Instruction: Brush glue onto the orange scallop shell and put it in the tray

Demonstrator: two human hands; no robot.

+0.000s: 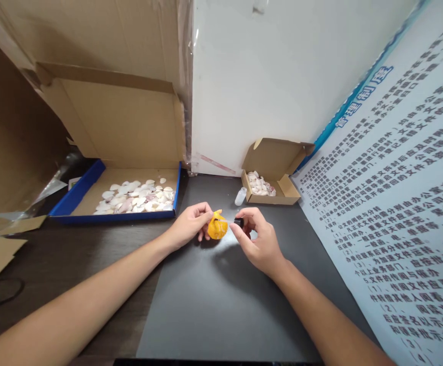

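My left hand (pixel 194 222) pinches the edge of a small yellow shell-shaped piece (pixel 218 230) between thumb and fingers, above the dark mat. In my right hand (pixel 258 235), thumb and fingers are closed on a black cap brush (pixel 238 222). Its thin pale stem points left and meets the face of the yellow piece; whether the tip touches it is hard to tell. Beyond my right hand stands a small whitish translucent bottle (pixel 240 196), with no cap visible on it.
A blue-edged cardboard box (pixel 118 219) at left holds many pale shells (pixel 137 197). The smaller cardboard box (pixel 290 197), back right, holds more shells (pixel 259 184). A white panel (pixel 282 81) and a printed sheet (pixel 396 203) border the dark mat (pixel 206 315).
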